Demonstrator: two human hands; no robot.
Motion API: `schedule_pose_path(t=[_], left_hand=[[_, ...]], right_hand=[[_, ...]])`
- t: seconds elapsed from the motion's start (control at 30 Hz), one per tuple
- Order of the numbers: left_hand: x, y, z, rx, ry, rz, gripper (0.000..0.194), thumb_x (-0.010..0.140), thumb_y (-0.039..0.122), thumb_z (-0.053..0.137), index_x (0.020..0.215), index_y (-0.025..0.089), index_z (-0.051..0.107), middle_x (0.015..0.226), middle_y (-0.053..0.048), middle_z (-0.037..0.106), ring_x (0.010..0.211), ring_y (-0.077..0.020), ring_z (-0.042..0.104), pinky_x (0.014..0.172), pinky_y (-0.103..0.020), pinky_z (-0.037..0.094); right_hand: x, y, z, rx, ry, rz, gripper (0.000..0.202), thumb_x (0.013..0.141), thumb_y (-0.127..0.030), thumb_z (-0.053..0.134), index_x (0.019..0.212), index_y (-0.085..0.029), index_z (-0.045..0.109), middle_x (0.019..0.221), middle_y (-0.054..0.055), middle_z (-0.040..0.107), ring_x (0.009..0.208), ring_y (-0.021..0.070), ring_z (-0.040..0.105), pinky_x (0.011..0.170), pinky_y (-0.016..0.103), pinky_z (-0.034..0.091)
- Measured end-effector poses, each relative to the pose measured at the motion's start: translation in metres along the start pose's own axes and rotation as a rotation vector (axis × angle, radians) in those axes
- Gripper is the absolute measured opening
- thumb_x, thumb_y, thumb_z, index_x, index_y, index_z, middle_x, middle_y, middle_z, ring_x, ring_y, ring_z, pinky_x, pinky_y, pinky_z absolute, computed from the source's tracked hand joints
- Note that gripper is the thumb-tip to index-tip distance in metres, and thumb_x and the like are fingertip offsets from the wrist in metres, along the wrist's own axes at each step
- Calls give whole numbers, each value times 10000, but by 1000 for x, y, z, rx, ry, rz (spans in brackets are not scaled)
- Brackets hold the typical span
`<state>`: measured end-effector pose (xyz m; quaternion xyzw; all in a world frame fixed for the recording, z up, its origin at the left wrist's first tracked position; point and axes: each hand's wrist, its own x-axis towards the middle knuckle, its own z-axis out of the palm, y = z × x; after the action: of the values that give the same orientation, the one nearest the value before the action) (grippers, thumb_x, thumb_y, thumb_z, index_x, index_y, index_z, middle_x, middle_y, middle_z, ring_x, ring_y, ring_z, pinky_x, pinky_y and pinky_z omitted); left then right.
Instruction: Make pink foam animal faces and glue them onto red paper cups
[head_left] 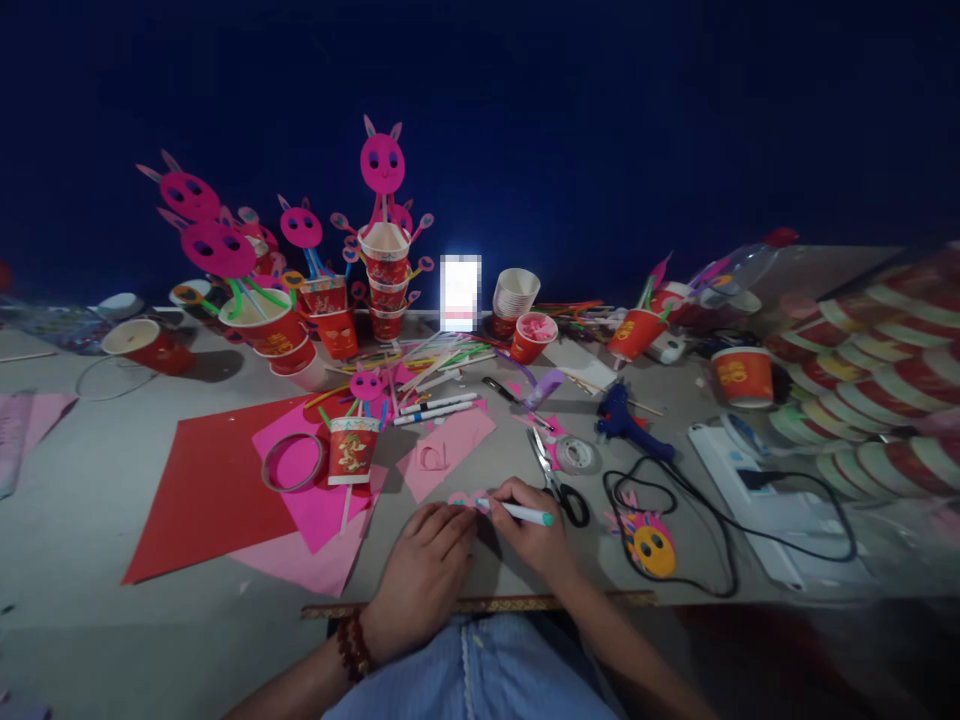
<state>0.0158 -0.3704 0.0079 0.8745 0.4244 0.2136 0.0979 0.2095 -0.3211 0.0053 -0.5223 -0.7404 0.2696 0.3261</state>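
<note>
Our table point(82, 535) bore coloured sheets point(244, 505) left of our fingers, probably kept aside. Our left hand point(427, 560) lay palm down, whether pinching we couldn't tell; our right hand point(534, 532), scissors point(553, 480) just beyond it, grasped the marker point(526, 514) near its tip, likely for control. The small pink paper point(459, 498) sat at the left fingertips, apparently steadied. Room ran between sheets and scissors; the table's front edge lay behind our fingers.
</note>
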Motion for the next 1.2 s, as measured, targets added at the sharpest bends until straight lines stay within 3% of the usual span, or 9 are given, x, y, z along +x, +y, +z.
schedule_pose_path(t=[0.67, 1.2], left_hand=[[1, 1, 0, 2, 42, -2, 325, 948, 143, 484, 1252, 138, 598, 1233, -88, 701, 1155, -242, 603, 1017, -458, 472], [0, 0, 0, -1, 0, -11, 350, 939, 140, 496, 1279, 141, 577, 1275, -91, 679, 1179, -263, 601, 1034, -475, 461]], right_hand=[[-1, 2, 1, 4, -1, -4, 185, 885, -284, 527, 713, -227, 567, 636, -3, 645, 589, 157, 601, 585, 250, 421], [-1, 1, 1, 4, 17, 3, 175, 874, -276, 533, 710, -228, 569, 626, -10, 641, 579, 155, 598, 585, 248, 419]])
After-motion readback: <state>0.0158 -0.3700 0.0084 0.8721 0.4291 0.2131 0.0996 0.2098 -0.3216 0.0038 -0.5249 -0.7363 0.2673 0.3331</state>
